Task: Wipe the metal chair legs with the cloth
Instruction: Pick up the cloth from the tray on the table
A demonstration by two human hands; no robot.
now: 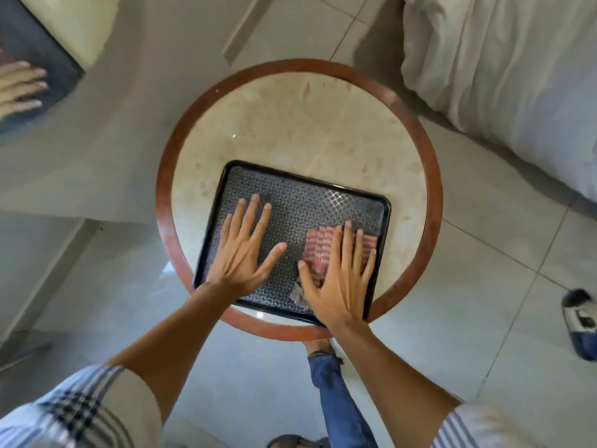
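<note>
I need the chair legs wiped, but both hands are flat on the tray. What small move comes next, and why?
Probably close the right hand on the striped cloth and lift it off the black tray. The cloth lies flat under that open palm, ungrasped, the left hand rests empty on the tray, and no chair legs are in view yet.

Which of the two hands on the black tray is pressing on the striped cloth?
The right hand: it lies flat on the red-striped cloth. The left hand rests on the bare tray.
</note>
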